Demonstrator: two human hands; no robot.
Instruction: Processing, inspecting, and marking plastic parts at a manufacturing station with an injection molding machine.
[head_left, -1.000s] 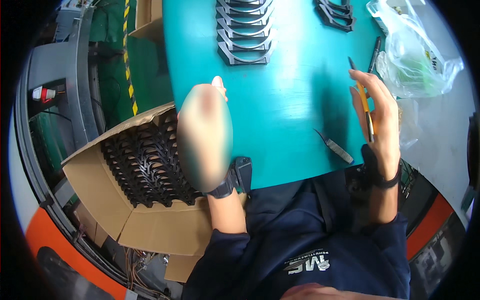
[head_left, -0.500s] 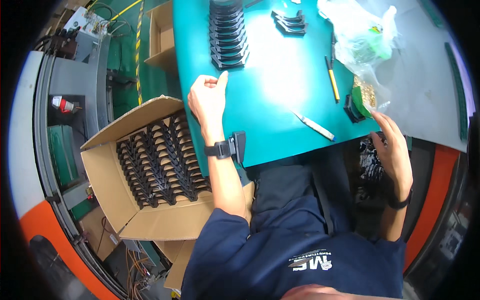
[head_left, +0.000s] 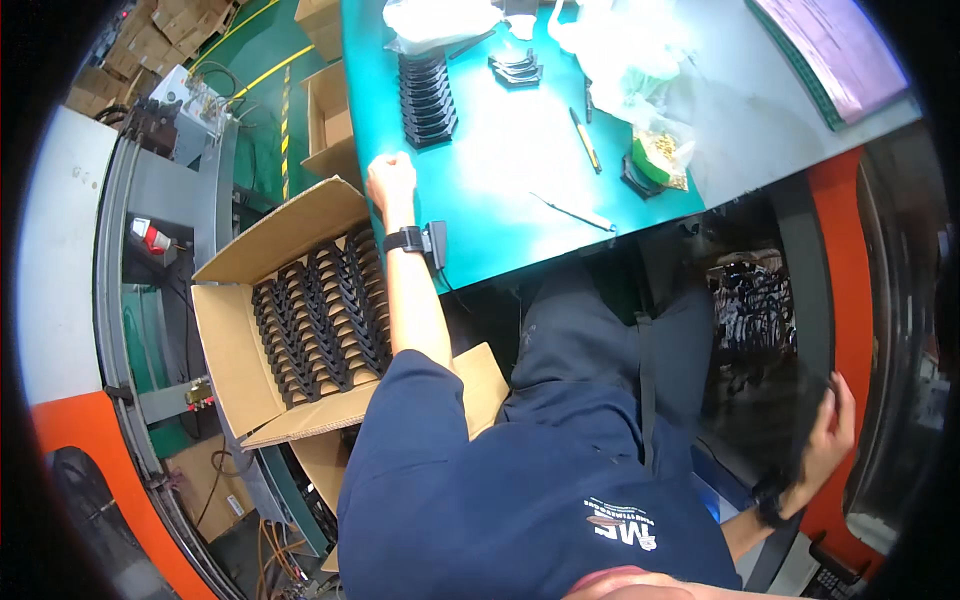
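Item: bench station, seated, viewed from above. My left hand [head_left: 391,180] rests at the near-left edge of the teal table [head_left: 500,190], fingers curled into a loose fist with nothing visibly in it; a black wrist strap [head_left: 405,240] sits just below it. My right hand [head_left: 830,425] hangs low at my right side, well away from the table, fingers spread against the edge of a dark bin [head_left: 760,370] that holds black parts; whether it grips anything I cannot tell. Stock: open cardboard box [head_left: 235,340] on my left, below table height, packed with rows of black curved plastic parts [head_left: 320,315]. On the table: a stacked row of the same black parts [head_left: 428,95], a smaller pile [head_left: 516,68] beside it, a yellow-handled pen [head_left: 585,140], a thin white tool [head_left: 575,210], clear plastic bags [head_left: 630,70], a green tray of small brass pieces [head_left: 660,155]. Judged step: between pieces, reaching down on the right for supply. Next move likely calls for a firm hold at the bin and clearing the table edge on the way up.
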